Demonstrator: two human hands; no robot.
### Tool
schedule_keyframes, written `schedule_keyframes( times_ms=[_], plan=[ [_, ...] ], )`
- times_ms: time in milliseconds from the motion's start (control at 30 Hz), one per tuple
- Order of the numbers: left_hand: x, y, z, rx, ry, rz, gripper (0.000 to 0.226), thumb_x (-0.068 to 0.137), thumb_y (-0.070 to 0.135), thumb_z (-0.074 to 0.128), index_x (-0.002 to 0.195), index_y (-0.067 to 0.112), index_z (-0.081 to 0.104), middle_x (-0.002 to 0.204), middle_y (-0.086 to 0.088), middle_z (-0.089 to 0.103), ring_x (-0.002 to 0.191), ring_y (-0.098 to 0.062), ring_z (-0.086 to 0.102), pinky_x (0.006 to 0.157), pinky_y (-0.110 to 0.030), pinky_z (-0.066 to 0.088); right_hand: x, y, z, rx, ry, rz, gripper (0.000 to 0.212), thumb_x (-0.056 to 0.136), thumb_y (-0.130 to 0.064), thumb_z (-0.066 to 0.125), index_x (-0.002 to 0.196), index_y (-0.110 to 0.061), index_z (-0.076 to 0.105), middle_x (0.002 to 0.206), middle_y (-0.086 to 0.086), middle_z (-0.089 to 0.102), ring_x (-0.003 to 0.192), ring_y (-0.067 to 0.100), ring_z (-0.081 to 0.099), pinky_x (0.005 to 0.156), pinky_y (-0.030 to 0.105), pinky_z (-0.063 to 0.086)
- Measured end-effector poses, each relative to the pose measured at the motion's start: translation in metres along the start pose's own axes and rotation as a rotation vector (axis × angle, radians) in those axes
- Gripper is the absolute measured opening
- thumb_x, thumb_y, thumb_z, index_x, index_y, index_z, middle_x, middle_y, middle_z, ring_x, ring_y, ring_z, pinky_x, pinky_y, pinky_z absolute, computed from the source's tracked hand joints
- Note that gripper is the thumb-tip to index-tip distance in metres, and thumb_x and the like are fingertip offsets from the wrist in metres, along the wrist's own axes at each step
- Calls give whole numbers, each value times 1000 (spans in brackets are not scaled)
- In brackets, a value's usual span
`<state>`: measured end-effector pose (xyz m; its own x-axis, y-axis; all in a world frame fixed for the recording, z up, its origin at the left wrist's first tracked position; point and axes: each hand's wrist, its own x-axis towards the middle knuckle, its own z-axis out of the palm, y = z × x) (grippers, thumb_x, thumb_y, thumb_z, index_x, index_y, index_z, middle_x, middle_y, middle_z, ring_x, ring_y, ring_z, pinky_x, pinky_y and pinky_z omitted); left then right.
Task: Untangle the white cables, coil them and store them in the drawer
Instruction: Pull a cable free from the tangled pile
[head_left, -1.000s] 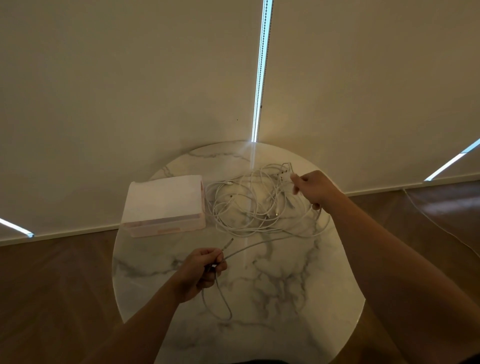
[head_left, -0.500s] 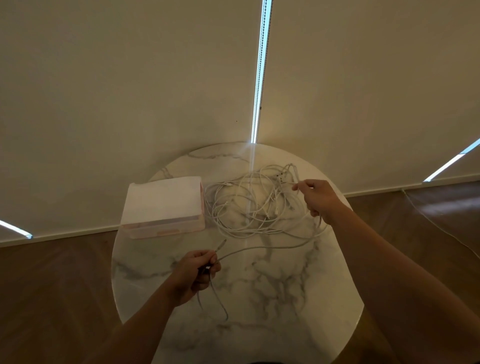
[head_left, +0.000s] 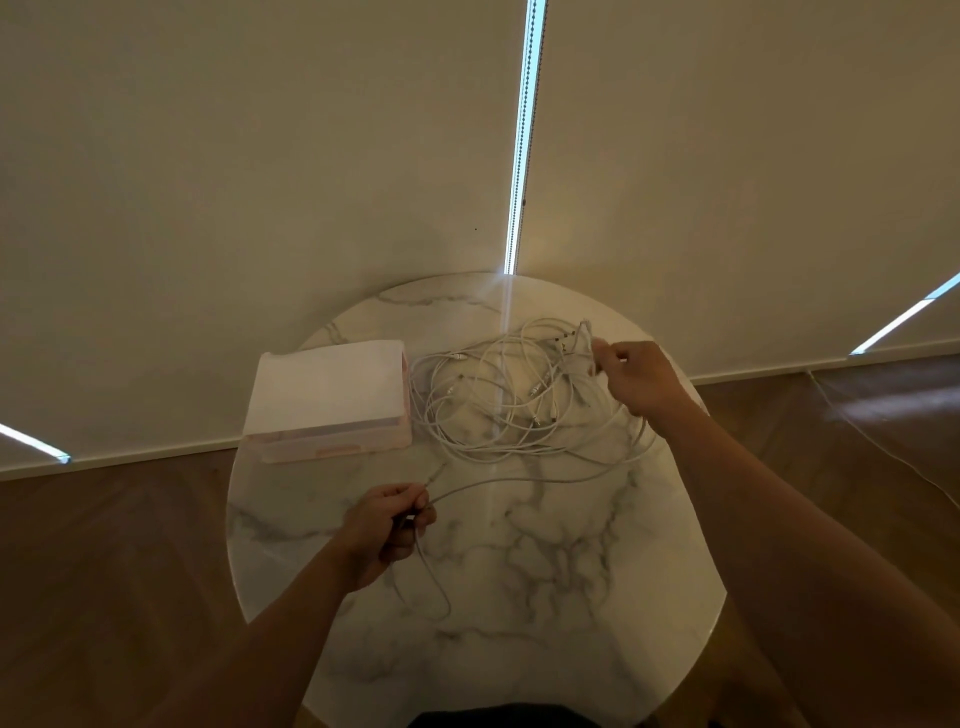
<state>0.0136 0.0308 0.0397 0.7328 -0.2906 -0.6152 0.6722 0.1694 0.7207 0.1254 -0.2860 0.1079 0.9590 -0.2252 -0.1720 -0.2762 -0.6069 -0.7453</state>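
Observation:
A tangle of white cables (head_left: 498, 400) lies on the far half of the round marble table (head_left: 519, 597). My left hand (head_left: 387, 525) grips one cable strand near its plug end; a loop of that strand hangs below the hand and the rest runs right into the tangle. My right hand (head_left: 636, 376) pinches a cable at the tangle's upper right edge, lifting it a little. The white and pink drawer box (head_left: 327, 397) stands shut at the table's far left, beside the tangle.
Beige roller blinds hang close behind the table, with a bead chain (head_left: 522, 156) in the bright gap between them. Wooden floor lies on both sides. A thin wire (head_left: 883, 447) runs over the floor at the right.
My right hand has shifted a little right and toward me while pinching its cable, pulling the strand from the tangle. My left hand has stayed nearly in place, keeping its grip.

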Motion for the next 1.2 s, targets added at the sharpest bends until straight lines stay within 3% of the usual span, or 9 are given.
schedule_keyframes(
  times_ms=[200,300,433,600,733,867,1000,1100,1200],
  plan=[
    [0,2,1,-5,17,4,33,104,15,32,74,11,44,62,-4,43,39,-5,12,40,-18,7,1,-4,-8,-240,-125,49,23,96,-8,50,92,-5,72,72,6,69,51,9,54,49,19,38],
    [0,2,2,0,15,1,34,104,15,32,73,11,44,62,-3,43,39,-5,12,38,-16,9,-1,-1,-6,-321,-125,24,22,92,-12,57,85,-2,75,90,13,74,78,24,66,69,32,51],
    [0,0,3,-6,10,-7,34,104,16,33,73,11,45,62,-4,43,39,-5,12,38,-16,10,-1,-7,-11,-340,-32,-15,26,91,-25,59,80,-5,72,79,8,70,75,23,62,65,27,42],
    [0,0,4,-11,-7,3,34,104,15,33,72,11,46,63,-4,43,40,-6,12,38,-17,9,-3,-31,-24,453,-79,3,25,97,-19,54,77,-11,66,50,-3,36,44,13,29,42,20,26],
    [0,1,5,-10,-17,7,34,104,15,34,72,11,46,63,-5,43,41,-6,11,41,-19,7,0,-32,-27,103,-91,33,29,94,-18,52,68,-9,62,51,3,35,45,18,29,40,23,27],
    [0,2,5,-19,-28,13,34,104,15,33,73,10,46,63,-5,44,41,-6,12,40,-19,8,5,-48,-37,691,-243,-23,23,100,-13,46,83,-5,59,57,3,26,51,16,18,46,25,17],
    [2,2,5,-16,-34,16,33,103,16,35,73,10,45,63,-5,43,41,-7,11,41,-19,7,11,-47,-36,291,-223,17,24,95,-7,49,80,1,66,53,3,31,45,15,24,42,24,23],
    [3,3,8,-13,-39,19,33,103,17,36,72,10,46,63,-5,43,40,-6,12,41,-19,6,11,-47,-34,359,-357,90,22,98,-11,48,92,2,64,52,1,29,40,12,23,39,19,18],
    [2,4,8,-9,-41,18,34,103,17,37,72,11,47,63,-6,43,41,-7,12,41,-19,6,9,-40,-33,-26,-272,136,15,90,-8,57,82,-1,67,53,4,38,40,16,29,40,21,24]
  ],
)
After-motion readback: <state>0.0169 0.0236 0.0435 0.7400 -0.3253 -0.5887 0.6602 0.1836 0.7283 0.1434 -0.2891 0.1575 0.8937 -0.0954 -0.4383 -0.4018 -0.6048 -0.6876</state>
